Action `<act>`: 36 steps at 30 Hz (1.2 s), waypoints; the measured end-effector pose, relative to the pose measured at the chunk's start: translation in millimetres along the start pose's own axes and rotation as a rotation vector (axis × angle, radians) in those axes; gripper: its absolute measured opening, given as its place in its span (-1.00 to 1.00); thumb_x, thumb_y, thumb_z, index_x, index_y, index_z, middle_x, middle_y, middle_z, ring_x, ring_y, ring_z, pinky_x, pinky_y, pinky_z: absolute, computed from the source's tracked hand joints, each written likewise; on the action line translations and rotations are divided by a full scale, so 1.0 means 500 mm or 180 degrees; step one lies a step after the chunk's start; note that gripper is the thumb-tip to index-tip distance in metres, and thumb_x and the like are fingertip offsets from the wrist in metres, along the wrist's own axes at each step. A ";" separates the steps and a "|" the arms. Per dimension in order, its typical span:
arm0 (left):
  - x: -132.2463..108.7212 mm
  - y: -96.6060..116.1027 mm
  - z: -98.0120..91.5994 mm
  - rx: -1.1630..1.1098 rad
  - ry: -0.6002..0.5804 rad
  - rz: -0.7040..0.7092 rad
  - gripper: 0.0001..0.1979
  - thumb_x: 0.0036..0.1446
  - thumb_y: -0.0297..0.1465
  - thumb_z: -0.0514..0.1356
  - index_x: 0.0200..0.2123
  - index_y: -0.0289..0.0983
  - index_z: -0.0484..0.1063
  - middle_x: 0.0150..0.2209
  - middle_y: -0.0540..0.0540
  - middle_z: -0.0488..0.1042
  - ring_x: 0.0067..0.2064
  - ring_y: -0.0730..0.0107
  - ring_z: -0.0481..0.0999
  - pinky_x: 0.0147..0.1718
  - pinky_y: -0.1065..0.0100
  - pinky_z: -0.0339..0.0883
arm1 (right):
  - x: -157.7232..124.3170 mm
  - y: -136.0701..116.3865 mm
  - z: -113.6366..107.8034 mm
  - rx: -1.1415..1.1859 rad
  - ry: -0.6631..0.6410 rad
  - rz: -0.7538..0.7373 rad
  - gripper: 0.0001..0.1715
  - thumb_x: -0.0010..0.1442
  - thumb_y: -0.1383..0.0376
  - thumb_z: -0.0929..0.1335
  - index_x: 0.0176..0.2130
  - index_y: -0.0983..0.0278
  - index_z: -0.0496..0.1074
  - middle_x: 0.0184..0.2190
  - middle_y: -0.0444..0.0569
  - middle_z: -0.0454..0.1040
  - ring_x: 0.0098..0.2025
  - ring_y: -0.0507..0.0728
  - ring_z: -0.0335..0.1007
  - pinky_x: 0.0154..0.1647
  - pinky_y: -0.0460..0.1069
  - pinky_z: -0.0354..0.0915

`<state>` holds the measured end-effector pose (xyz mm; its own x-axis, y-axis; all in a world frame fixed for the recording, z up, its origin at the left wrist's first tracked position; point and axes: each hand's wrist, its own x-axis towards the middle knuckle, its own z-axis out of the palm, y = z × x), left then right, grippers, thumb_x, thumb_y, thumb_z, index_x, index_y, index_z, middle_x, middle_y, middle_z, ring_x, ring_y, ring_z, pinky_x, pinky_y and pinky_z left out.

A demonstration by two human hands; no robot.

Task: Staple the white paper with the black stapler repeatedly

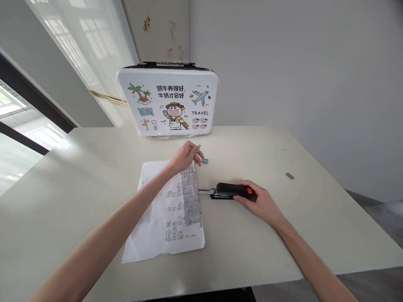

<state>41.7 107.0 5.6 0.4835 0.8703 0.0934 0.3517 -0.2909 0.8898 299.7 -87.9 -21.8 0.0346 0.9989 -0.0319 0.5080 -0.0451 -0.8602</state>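
Left forearm (103, 235) is nearest the camera and extends over printed paper (151, 239) to a position beyond and left of the black stapler (233, 190); right forearm (305, 256) extends to the stapler from the near right. Pale counter (315, 226) surrounds the stapler on all sides. White case (170, 100), with a black handle, clear wrapping, cartoon figures and the word TRAVEL, stands upright on the counter, beyond the stapler and to its left. Printed paper lies on the counter, left of the stapler. Rows of silver-grey segments (190, 197) cover the side of the paper nearest the stapler. Stapler orientation: extended metal tray (207, 191) toward the rows, orange part (249, 191) toward the right hand (261, 203). Tray tip and rows are very close; contact cannot be confirmed. Right fingers are clamped on the rear end of the stapler. Left hand (188, 156) is beyond and left of the stapler, at the far end of the rows; its fingers are pinched on a small grey strip (198, 148). Two loose strips lie on the counter: one (205, 161) beyond the tray of the stapler, just beside the left hand; the other (289, 176) right of the stapler and slightly beyond it.
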 end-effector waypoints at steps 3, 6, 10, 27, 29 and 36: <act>-0.034 0.007 -0.001 -0.0643 -0.0050 0.0040 -0.79 0.52 -0.26 0.01 -0.22 -0.20 0.17 -0.31 -0.04 0.51 -0.46 0.50 0.49 -0.33 0.32 0.39 | -0.001 -0.001 0.000 -0.0007 -0.0013 0.0009 -0.58 0.23 -0.06 0.46 -0.02 0.09 0.52 -0.10 -0.07 0.62 -0.12 0.22 0.52 -0.06 0.09 0.45; -0.068 0.012 -0.002 -0.0830 -0.0216 0.0051 -0.78 0.49 -0.21 0.07 -0.13 -0.24 0.34 -0.36 0.00 0.40 -0.45 0.49 0.40 -0.35 0.33 0.33 | -0.001 -0.002 0.000 -0.0011 -0.0010 -0.0003 -0.58 0.23 -0.06 0.46 -0.02 0.09 0.51 -0.10 -0.07 0.61 -0.12 0.22 0.52 -0.05 0.09 0.46; -0.105 0.021 -0.002 -0.0866 -0.0502 -0.0187 -0.66 0.50 -0.20 0.03 0.04 -0.25 0.52 -0.39 0.00 0.31 -0.40 0.43 0.34 -0.33 0.31 0.29 | -0.002 -0.006 0.000 -0.0037 0.0001 0.0015 -0.58 0.23 -0.07 0.46 -0.02 0.08 0.51 -0.10 -0.08 0.61 -0.11 0.21 0.50 -0.05 0.09 0.44; -0.186 0.053 -0.008 -0.2498 -0.0495 -0.1471 -0.73 0.37 -0.47 0.20 0.07 -0.29 0.60 -0.03 -0.23 0.53 -0.18 0.39 0.50 0.02 0.22 0.48 | -0.003 -0.006 -0.001 -0.0035 -0.0052 0.0036 -0.55 0.24 -0.11 0.44 -0.02 0.08 0.51 -0.09 -0.06 0.62 -0.12 0.23 0.52 -0.07 0.11 0.46; -0.195 0.057 -0.008 -0.2305 -0.0521 -0.1379 -0.71 0.40 -0.42 0.18 0.12 -0.28 0.55 -0.05 -0.20 0.53 -0.23 0.42 0.48 -0.04 0.22 0.48 | -0.003 -0.007 -0.001 -0.0040 -0.0051 0.0036 -0.55 0.24 -0.10 0.43 -0.02 0.08 0.51 -0.07 -0.06 0.62 -0.10 0.23 0.52 -0.06 0.11 0.46; -0.214 0.064 -0.011 -0.1897 -0.0801 -0.1195 -0.65 0.45 -0.21 0.15 0.14 -0.27 0.52 -0.24 -0.10 0.45 -0.39 0.49 0.29 -0.33 0.34 0.33 | -0.002 -0.007 -0.002 -0.0039 -0.0065 0.0023 -0.61 0.26 -0.04 0.44 0.00 0.05 0.51 -0.07 -0.09 0.62 -0.11 0.21 0.52 -0.04 0.10 0.45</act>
<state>-3.3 6.7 26.6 0.6104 0.7307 -0.3057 0.0698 0.3348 0.9397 298.8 -88.8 -18.3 0.0207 0.9986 -0.0486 0.5183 -0.0523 -0.8536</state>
